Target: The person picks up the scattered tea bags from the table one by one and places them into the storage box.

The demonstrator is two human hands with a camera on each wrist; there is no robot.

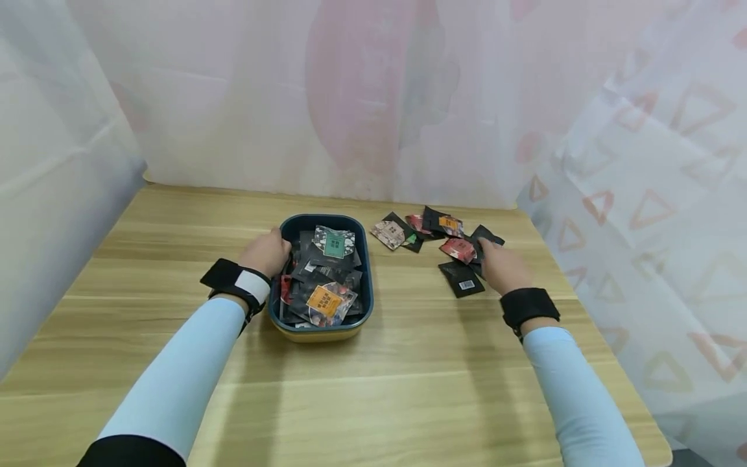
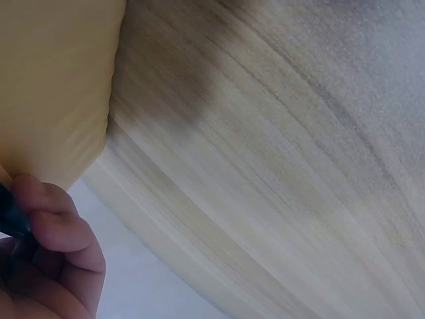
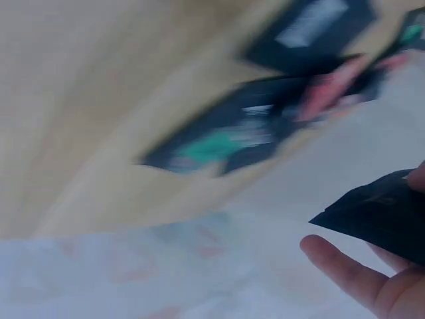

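Left hand (image 1: pixel 267 251) clamped on the left rim of the blue-and-yellow tray (image 1: pixel 363 305), fingers (image 2: pixel 46 222) curled over the edge, probably to steady it against sliding. Tray near the middle of the table (image 1: pixel 408 389), long axis running from the near edge toward the far edge, heaped with dark sachets (image 1: pixel 324 299) lying at all angles. Right hand (image 1: pixel 502 267) over the loose sachets (image 1: pixel 425 228) scattered toward the far right corner, thumb and fingers pinching a black sachet (image 3: pixel 382 216), one finger (image 3: pixel 335 266) stretched out beneath it. Sachet held flat, one corner pointing left in the wrist view; true long axis hard to judge through the blur. Barcoded sachet (image 1: pixel 461 279) just beside that hand, tilted diagonally.
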